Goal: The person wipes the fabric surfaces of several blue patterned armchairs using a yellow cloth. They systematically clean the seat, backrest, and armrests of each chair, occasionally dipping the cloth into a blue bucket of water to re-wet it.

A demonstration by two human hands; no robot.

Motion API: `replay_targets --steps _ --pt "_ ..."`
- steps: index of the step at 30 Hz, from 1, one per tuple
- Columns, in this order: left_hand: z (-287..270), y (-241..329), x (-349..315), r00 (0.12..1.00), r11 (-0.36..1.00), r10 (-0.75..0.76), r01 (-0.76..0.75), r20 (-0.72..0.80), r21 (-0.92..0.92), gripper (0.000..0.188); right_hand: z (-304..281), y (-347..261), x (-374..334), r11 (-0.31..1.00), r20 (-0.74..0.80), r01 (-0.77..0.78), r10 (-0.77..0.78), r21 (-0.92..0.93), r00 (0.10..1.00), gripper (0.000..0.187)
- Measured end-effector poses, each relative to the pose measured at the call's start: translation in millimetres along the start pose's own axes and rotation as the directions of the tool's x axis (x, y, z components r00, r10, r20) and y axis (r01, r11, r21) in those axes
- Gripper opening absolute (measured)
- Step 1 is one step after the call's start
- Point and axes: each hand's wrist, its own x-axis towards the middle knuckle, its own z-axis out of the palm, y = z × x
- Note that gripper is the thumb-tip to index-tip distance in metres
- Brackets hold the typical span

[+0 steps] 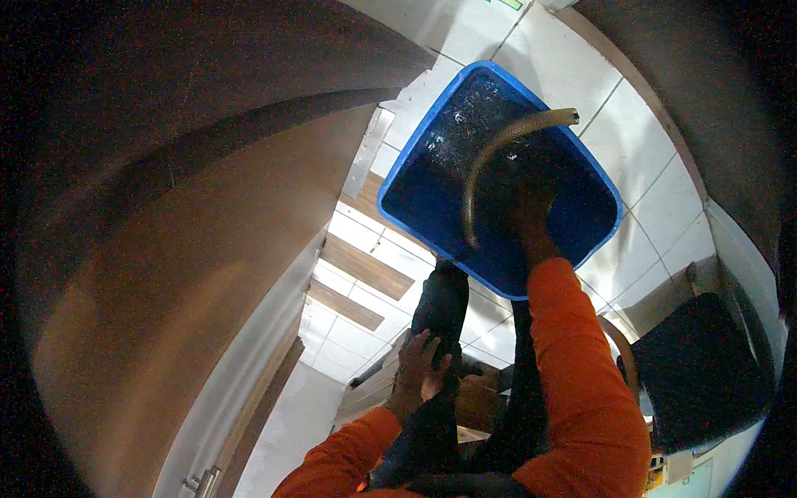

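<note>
A blue plastic tub [403, 163] with rounded corners stands on the floor in front of me, its inside dark with shiny, wet-looking glints. My right hand [531, 203] reaches down into it over the near rim; its fingers are lost in the shadow, so what they hold or touch cannot be made out. To the left of that hand a beige hose [490, 158] curves through the tub, its cut end sticking out past the right rim. My left hand [422, 365] rests on my left leg with its fingers apart, holding nothing.
White floor tiles [652, 187] surround the tub. Wooden strips [365, 266] lie on the tiles to the left, beside a large brown panel [232, 241]. At the right stands a black-covered seat or box [701, 373]. A curved dark surface [706, 75] borders the upper right.
</note>
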Motion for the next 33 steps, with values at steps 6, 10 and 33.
replay_targets --steps 6,10,33 --pt "-1.7 -0.7 1.9 0.999 0.999 0.037 -0.037 -0.017 -0.014 0.046 61.2 25.5 -5.5 0.997 0.542 0.070 -0.046 -0.024 0.839 0.039" --pt "3.7 -0.9 3.4 0.989 0.997 -0.069 0.062 0.131 0.054 0.046 45.8 22.2 -20.4 0.960 0.343 -0.016 -0.084 0.278 0.936 0.034" --pt "11.1 7.4 -0.1 0.986 0.994 0.061 -0.046 -0.156 0.098 0.045 -151.1 -42.6 -59.4 0.889 0.094 0.114 -0.173 0.444 0.980 0.035"
